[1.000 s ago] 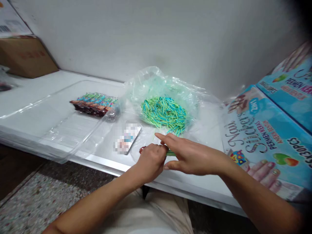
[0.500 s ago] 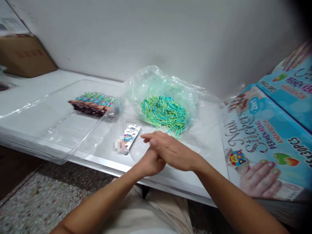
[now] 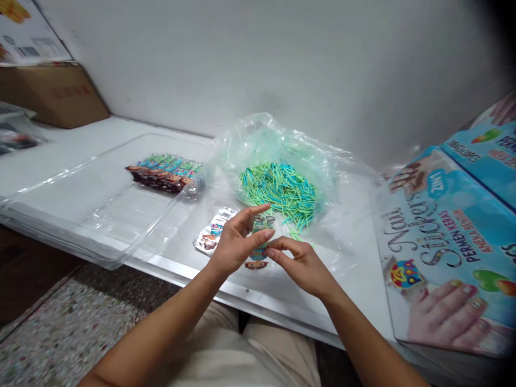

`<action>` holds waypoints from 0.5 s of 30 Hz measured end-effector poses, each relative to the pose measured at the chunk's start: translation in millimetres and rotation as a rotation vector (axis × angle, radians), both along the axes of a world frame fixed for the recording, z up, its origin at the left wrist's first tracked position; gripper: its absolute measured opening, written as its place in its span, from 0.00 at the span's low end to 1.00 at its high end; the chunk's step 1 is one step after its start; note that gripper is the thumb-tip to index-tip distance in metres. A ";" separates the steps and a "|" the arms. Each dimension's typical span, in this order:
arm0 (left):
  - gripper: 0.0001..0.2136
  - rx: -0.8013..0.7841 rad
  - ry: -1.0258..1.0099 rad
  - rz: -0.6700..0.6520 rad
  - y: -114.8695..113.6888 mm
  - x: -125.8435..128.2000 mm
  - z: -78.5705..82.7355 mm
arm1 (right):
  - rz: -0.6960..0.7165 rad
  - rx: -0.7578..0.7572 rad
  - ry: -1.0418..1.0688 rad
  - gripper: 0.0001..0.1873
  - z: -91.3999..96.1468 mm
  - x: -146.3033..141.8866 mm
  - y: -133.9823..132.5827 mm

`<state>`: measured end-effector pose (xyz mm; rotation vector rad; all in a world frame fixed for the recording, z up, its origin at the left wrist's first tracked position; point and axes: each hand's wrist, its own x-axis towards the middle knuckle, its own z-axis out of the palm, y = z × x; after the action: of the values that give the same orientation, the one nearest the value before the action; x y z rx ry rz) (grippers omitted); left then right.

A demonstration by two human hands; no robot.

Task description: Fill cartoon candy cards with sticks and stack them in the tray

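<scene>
My left hand (image 3: 234,244) and my right hand (image 3: 300,263) meet over the white table's front edge, both pinching a small printed sticker packet (image 3: 260,242) held upright between them. The left thumb and fingers grip its left side, the right fingertips its lower right edge. Just behind the hands lies a heap of green and blue sticks (image 3: 282,191) on an open clear plastic bag (image 3: 262,140). A small stack of the same printed packets (image 3: 212,234) lies flat on the table beside my left hand.
A clear plastic tray (image 3: 100,215) at the left holds a row of finished packets (image 3: 165,172). Blue "Nail Stickers" boxes (image 3: 447,236) stand at the right. A brown cardboard box (image 3: 52,94) sits at the far left by the wall (image 3: 258,59).
My hands were stacked, the right one covering the left. They have parted and now hold a printed packet up between the fingertips. The view shifted slightly.
</scene>
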<state>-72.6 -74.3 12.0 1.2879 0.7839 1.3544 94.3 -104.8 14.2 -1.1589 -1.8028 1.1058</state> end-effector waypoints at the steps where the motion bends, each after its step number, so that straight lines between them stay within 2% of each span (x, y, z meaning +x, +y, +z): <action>1: 0.13 0.053 0.035 0.041 -0.3 -1.7 2.3 | 0.001 0.004 0.009 0.09 0.1 -1.6 -0.1; 4: 0.08 0.172 0.145 0.122 -0.2 -7.1 6.7 | 0.019 0.008 0.053 0.09 0.3 -4.6 0.8; 6: 0.07 0.166 0.120 0.110 1.4 -9.8 6.8 | 0.010 0.008 0.078 0.10 -1.4 -6.7 1.5; 9: 0.06 0.032 -0.053 0.040 5.2 -11.3 5.6 | -0.052 -0.003 0.119 0.09 -6.1 -11.0 2.8; 13: 0.18 -0.157 -0.225 -0.039 7.2 -11.0 8.0 | -0.073 -0.027 0.176 0.09 -11.3 -15.6 5.0; 15: 0.18 -0.197 -0.257 -0.080 6.8 -11.0 10.3 | -0.094 -0.040 0.204 0.09 -12.8 -16.8 5.7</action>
<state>-83.6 -67.5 22.4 0.9588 0.6617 1.3118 77.5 -99.0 1.4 -1.0994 -1.5620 1.1649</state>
